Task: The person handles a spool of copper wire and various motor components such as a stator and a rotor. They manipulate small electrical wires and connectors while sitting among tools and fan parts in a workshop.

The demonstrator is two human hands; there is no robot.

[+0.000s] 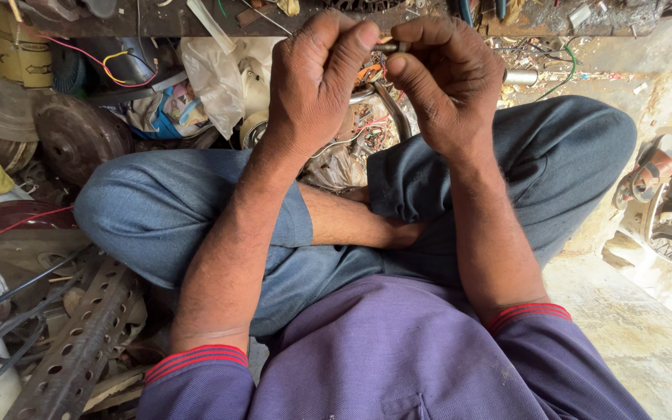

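Observation:
I sit cross-legged in blue jeans (196,210) and a purple shirt. Both hands are raised in front of me, close together. My left hand (316,78) and my right hand (449,82) each pinch one end of a small grey metal piece (386,47), a short rod or bolt, between thumb and fingertips. Most of the piece is hidden by the fingers.
Scrap lies all around: a dark metal disc (79,136) and plastic bags (211,74) at the left, a perforated steel angle (79,342) and black cables at the lower left, a metal cylinder (521,77) ahead, motor parts (666,202) at the right, concrete floor (647,342) at the lower right.

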